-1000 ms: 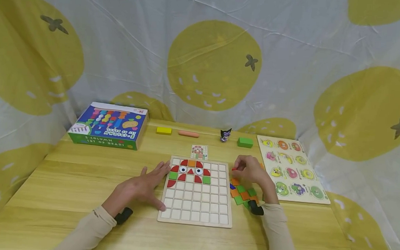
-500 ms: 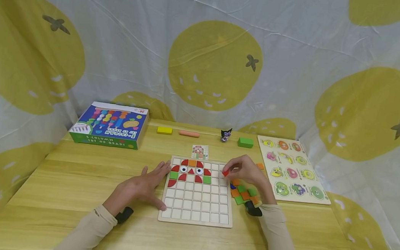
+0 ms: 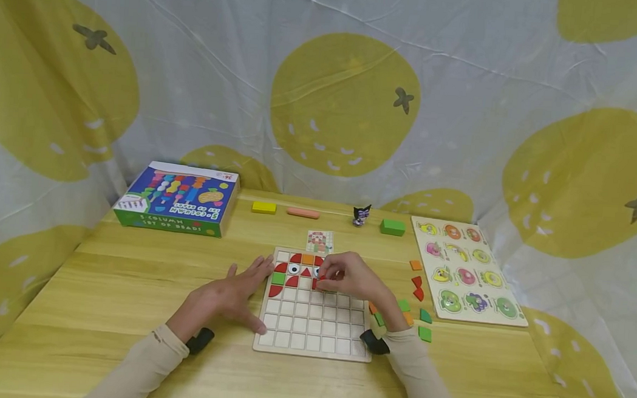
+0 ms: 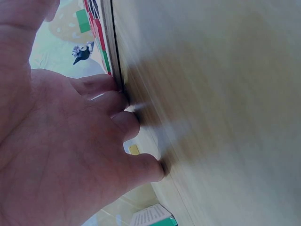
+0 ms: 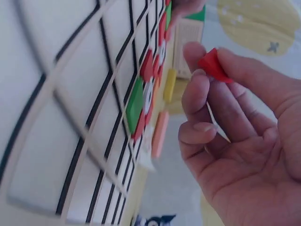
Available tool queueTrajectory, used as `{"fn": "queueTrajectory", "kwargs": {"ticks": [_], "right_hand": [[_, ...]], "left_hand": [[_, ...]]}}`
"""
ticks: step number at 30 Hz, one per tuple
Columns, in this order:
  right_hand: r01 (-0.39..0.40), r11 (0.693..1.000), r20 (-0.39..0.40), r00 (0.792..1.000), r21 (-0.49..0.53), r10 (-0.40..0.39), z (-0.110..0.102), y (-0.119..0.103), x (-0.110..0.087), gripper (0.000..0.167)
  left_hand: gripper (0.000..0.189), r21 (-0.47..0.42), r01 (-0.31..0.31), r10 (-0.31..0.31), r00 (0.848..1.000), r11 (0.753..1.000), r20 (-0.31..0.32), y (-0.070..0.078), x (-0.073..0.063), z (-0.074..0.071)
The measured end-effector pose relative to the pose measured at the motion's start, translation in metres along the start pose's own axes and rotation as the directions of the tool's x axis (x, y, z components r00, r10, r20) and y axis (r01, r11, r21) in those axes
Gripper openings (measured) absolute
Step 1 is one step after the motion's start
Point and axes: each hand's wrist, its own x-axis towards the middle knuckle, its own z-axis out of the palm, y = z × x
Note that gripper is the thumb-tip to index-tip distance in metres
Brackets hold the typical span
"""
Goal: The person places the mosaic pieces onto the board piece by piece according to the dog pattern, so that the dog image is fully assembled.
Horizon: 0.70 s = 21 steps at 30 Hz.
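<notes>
A square wooden grid board (image 3: 308,325) lies on the table, its upper left cells filled with red, green, orange and eye-printed tiles. My left hand (image 3: 230,294) is spread along the board's left side, thumb at the lower left corner, fingertips by the upper edge. In the left wrist view, those fingers (image 4: 127,126) touch the tabletop beside the board. My right hand (image 3: 354,280) is over the board's upper middle and pinches a small red tile (image 5: 215,67) between thumb and fingers. The tile's full outline is partly covered. Behind the board lies a small picture card (image 3: 319,241).
Loose green tiles (image 3: 424,334), red tiles (image 3: 417,288) and an orange tile (image 3: 415,265) lie right of the board. Further right is a fruit puzzle board (image 3: 467,272). At the back are a bead-set box (image 3: 178,199), yellow block (image 3: 264,208), pink stick (image 3: 303,212), figurine (image 3: 360,215) and green block (image 3: 392,227).
From the loose tiles on the right, my right hand has moved left over the board, carrying the red tile. My left hand has stayed at the board's left side.
</notes>
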Motion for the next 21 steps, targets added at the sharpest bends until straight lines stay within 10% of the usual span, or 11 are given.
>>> {"fn": "queueTrajectory", "kwargs": {"ticks": [10, 21], "right_hand": [[-0.137, 0.979, -0.057, 0.987, 0.149, 0.147, 0.023, -0.015, 0.014, 0.013], [-0.076, 0.994, 0.046, 0.996, 0.08, 0.073, 0.032, -0.018, 0.026, 0.004]], "left_hand": [[0.134, 0.012, 0.012, -0.012, 1.0, 1.0, 0.006, 0.001, 0.001, 0.0], [0.134, 0.017, 0.0, 0.0, 1.0, 1.0, 0.004, 0.0, 0.0, -0.001]]}}
